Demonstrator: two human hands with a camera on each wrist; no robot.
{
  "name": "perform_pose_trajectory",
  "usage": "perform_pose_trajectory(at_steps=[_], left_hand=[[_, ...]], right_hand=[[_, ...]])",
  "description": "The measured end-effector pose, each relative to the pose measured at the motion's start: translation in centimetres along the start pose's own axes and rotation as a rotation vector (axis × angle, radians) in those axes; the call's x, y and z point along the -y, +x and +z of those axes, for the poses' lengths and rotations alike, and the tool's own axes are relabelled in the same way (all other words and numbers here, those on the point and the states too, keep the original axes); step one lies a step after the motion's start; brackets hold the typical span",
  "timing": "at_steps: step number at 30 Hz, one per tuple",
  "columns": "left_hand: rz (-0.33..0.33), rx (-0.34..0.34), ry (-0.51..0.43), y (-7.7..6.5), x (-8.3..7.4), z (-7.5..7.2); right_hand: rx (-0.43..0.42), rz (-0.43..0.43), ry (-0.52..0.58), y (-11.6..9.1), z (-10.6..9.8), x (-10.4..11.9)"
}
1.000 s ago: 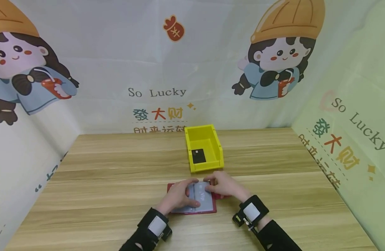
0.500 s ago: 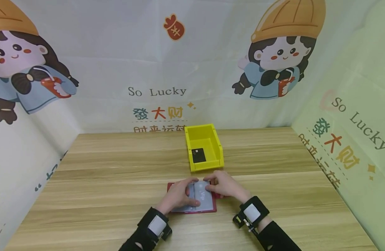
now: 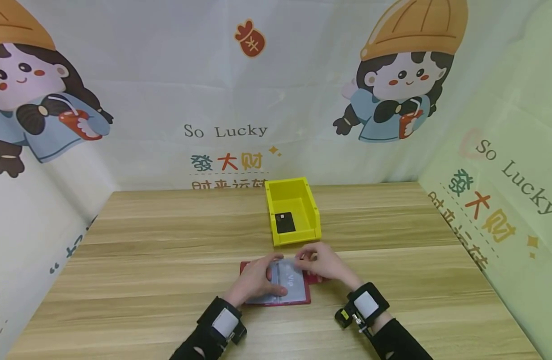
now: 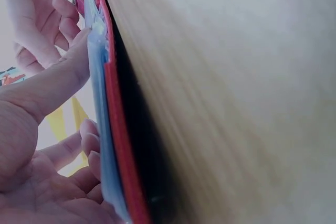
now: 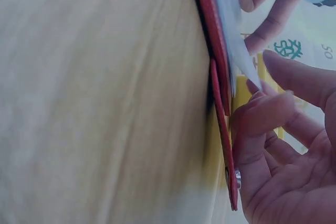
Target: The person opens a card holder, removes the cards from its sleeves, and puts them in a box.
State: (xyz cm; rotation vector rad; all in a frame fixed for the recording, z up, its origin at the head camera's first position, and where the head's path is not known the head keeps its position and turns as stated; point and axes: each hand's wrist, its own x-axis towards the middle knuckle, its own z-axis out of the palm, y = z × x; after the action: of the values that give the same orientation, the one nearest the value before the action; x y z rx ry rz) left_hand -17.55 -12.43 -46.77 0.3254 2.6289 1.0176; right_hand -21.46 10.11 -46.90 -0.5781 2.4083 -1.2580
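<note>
A red card holder (image 3: 308, 295) lies spread on the table, its clear plastic sleeves (image 3: 294, 290) facing up; the top one shows "VIP" lettering. My left hand (image 3: 255, 280) rests across the left part, thumb and fingers spread and pressing the sleeves (image 4: 100, 77) down. At the upper right corner my right hand (image 3: 321, 260) pinches a lifted sleeve corner (image 5: 244, 64) between bent fingers. Beneath that hand, the holder's red strap (image 5: 223, 135) with a metal snap sticks out to the right.
Beyond the hands stands a yellow bin (image 3: 298, 240) with a black card (image 3: 285, 223) lying inside it. A printed cloth (image 3: 221, 75) hangs behind and at both sides of the wooden table (image 3: 167, 240).
My right hand has risen slightly and shifted a little right, and the sleeve's corner has come up with it. The left hand has stayed in place.
</note>
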Motion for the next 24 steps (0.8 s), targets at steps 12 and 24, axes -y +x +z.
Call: perform_pose_trajectory(at_steps=[12,24], left_hand=[[0.006,0.004,-0.126,0.6,2.3,0.1],[-0.043,-0.043,-0.241,-0.9,-0.1,-1.8]], right_hand=[[0.131,0.026,0.200,-0.5,-0.1,-0.1],[0.176,0.020,0.279,-0.7,0.3,1.1]])
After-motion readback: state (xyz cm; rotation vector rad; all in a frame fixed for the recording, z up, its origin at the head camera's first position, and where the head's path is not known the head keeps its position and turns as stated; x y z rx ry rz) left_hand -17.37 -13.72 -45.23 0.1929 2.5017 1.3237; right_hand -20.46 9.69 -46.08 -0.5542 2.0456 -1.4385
